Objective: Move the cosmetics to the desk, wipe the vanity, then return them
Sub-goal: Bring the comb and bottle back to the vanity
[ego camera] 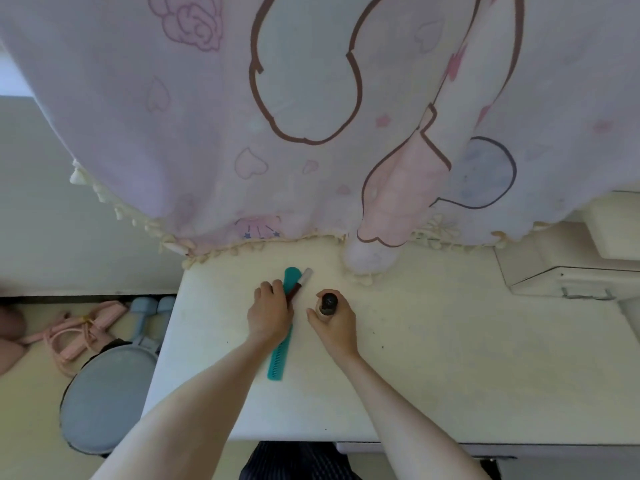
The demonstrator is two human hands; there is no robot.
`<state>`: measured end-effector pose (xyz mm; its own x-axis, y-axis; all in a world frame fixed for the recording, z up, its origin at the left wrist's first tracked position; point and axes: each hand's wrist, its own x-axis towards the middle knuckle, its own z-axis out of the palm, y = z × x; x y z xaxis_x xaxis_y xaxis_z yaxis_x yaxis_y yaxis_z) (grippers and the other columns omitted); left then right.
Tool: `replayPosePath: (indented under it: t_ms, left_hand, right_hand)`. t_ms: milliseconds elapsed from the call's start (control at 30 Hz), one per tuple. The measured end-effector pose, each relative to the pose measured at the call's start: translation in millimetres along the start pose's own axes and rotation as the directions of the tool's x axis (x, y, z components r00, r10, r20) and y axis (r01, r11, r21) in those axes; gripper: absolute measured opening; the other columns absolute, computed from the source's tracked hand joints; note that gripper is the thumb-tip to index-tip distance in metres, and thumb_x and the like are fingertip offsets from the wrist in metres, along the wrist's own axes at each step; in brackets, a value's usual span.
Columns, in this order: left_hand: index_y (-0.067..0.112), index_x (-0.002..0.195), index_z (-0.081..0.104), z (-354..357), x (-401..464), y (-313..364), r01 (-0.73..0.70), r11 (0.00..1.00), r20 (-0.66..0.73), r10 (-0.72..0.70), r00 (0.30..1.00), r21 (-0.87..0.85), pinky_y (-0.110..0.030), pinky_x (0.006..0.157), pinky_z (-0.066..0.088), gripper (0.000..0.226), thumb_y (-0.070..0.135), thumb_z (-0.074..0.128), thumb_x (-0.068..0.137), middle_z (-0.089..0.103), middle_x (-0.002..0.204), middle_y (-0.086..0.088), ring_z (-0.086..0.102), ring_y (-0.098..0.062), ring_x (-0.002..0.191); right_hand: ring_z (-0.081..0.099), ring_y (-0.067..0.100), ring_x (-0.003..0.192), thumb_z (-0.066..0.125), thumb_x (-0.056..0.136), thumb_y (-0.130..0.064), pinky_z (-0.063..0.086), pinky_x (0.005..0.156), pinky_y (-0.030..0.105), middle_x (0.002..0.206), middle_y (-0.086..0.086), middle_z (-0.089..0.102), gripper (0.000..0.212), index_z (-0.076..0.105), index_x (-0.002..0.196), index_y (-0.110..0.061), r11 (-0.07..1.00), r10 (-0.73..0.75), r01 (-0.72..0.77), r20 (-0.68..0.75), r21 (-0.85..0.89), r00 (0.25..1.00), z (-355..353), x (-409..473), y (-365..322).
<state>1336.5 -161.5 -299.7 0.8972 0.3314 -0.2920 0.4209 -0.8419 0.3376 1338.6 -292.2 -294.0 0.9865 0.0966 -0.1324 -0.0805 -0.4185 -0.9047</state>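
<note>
Cosmetics lie near the far middle of the pale cream desk [433, 341], under the two hands. No brand, label or writing can be read on any of them; they are too small and soft in focus.

On the floor at the far left lies a tangle of pink straps [74, 336], with a pair of light blue dumbbells [149, 317] just beside it against the desk's left edge. Nearer the person stands a round blue-grey stool [105, 400], partly tucked under the desk's left corner.

On the desk, the left hand [270, 315] rests palm down with its fingers curled over a teal comb [280, 358] and a slim tube [298, 285] with a dark red body and a pale cap. The comb lies lengthwise, its toothed end toward the person and its rounded end poking out beyond the fingers; the tube lies beside it on the right, touching it.

Just to the right, apart from the left hand, the right hand [335, 323] grips a small upright bottle [327, 304] with a dark cap, fingers wrapped round its pale body.

Behind both hangs a pale lilac curtain [207, 133] printed with hearts, roses and a cartoon outline, its cream tasselled hem brushing the desk's far edge. At the far right stands a cream-white unit [561, 268].
</note>
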Motion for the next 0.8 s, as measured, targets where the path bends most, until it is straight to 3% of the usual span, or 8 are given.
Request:
replayPosePath:
  t_ms: [133, 233, 367, 533, 633, 800]
  left_hand:
    - [0.009, 0.131, 0.040, 1.6, -12.0, -13.2, -0.099, 0.995, -0.083, 0.100, 0.992, 0.007, -0.037, 0.091, 0.040, 0.051, 0.027, 0.055, 0.086, 0.042, 0.132, -0.011, 0.039, -0.029, 0.118]
    - [0.016, 0.137, 0.042, 7.4, -29.0, -27.2, -0.301, 0.954, -0.067, 0.301, 0.951, 0.015, -0.043, 0.099, 0.039, 0.052, 0.025, 0.048, 0.086, 0.043, 0.138, -0.015, 0.042, -0.034, 0.125]
    - [0.017, 0.136, 0.047, 16.1, -47.6, -41.8, -0.393, 0.918, 0.062, 0.390, 0.919, 0.055, -0.052, 0.096, 0.043, 0.057, 0.032, 0.034, 0.082, 0.052, 0.135, -0.010, 0.047, -0.034, 0.125]
    - [0.007, 0.138, 0.042, 14.9, -57.7, -50.0, -0.358, 0.928, 0.063, 0.353, 0.933, 0.102, -0.055, 0.103, 0.033, 0.067, 0.038, 0.037, 0.078, 0.042, 0.143, -0.012, 0.035, -0.032, 0.133]
    - [0.006, 0.139, 0.039, 13.4, -61.6, -62.1, -0.302, 0.945, 0.069, 0.295, 0.953, 0.124, -0.052, 0.104, 0.028, 0.076, 0.048, 0.038, 0.076, 0.037, 0.145, -0.019, 0.032, -0.036, 0.134]
    - [0.005, 0.143, 0.028, 18.9, -71.7, -68.4, -0.375, 0.918, 0.088, 0.366, 0.926, 0.127, -0.046, 0.106, 0.028, 0.085, 0.053, 0.041, 0.075, 0.028, 0.148, -0.019, 0.024, -0.034, 0.137]
  right_hand:
    - [0.051, 0.017, 0.108, 0.065, 0.073, -0.007, 0.037, 0.092, 0.022, 0.112, -0.002, 0.056, 0.055, 0.050, 0.125, -0.014, 0.996, -0.004, 0.018, 0.152, -0.087, 0.988, -11.9, -3.0, 7.2]
    - [0.052, 0.016, 0.115, 0.063, 0.077, -0.006, 0.037, 0.093, 0.019, 0.126, 0.004, 0.056, 0.070, 0.035, 0.140, -0.018, 0.990, 0.017, 0.014, 0.210, -0.144, 0.978, -17.4, -3.3, 11.0]
    - [0.055, 0.019, 0.111, 0.063, 0.081, -0.009, 0.043, 0.090, 0.022, 0.123, 0.005, 0.059, 0.063, 0.037, 0.139, -0.014, 0.980, -0.019, 0.060, 0.211, -0.189, 0.977, -13.5, -5.0, 6.0]
    - [0.060, 0.020, 0.095, 0.066, 0.083, -0.014, 0.041, 0.075, 0.019, 0.099, 0.000, 0.064, 0.032, 0.054, 0.112, -0.011, 0.983, -0.088, 0.125, 0.258, -0.131, 0.962, 3.2, -6.6, -6.5]
    - [0.059, 0.017, 0.097, 0.068, 0.082, -0.016, 0.043, 0.078, 0.022, 0.103, 0.000, 0.064, 0.035, 0.054, 0.114, -0.012, 0.984, -0.091, 0.129, 0.277, -0.124, 0.957, 10.3, -5.6, -10.9]
    - [0.056, 0.017, 0.104, 0.070, 0.081, -0.019, 0.045, 0.087, 0.027, 0.110, 0.002, 0.063, 0.043, 0.051, 0.119, -0.013, 0.985, -0.059, 0.102, 0.289, -0.137, 0.956, 12.2, -3.0, -11.4]
